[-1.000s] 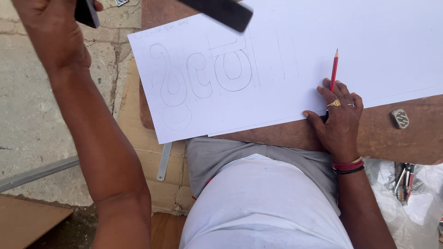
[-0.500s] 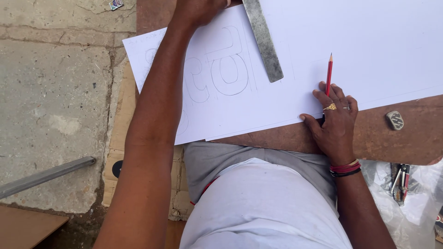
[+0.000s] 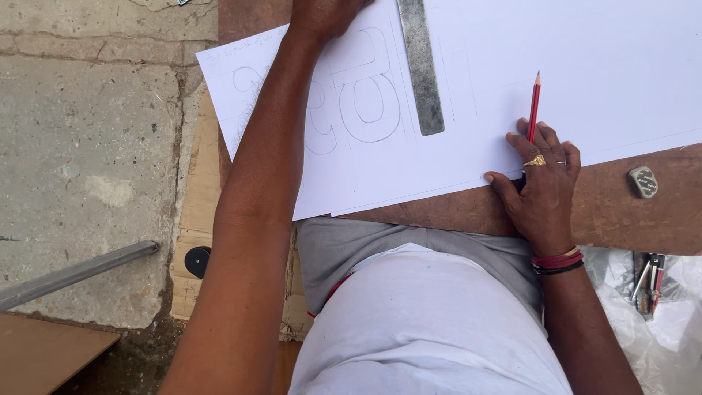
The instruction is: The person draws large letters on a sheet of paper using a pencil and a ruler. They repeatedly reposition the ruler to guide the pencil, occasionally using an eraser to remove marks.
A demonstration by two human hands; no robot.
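Right hand (image 3: 542,183): I pinch the red pencil (image 3: 534,106), tip up.
Left hand (image 3: 322,14): pressed on paper (image 3: 512,66); fingers cropped, cannot tell.
Risk: steel ruler (image 3: 422,66) lies unheld; a nudge could skew my line.

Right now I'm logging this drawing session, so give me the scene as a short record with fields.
Surface: brown wooden board over a concrete floor
Sheet: large white paper with outlined letter shapes
Left hand: pressed flat on the paper's upper part
Right hand: rests at the sheet's lower edge, red pencil in its grip, tip pointing away
Ruler: grey metal ruler lying on the paper, untouched
Nearby: small eraser on the board
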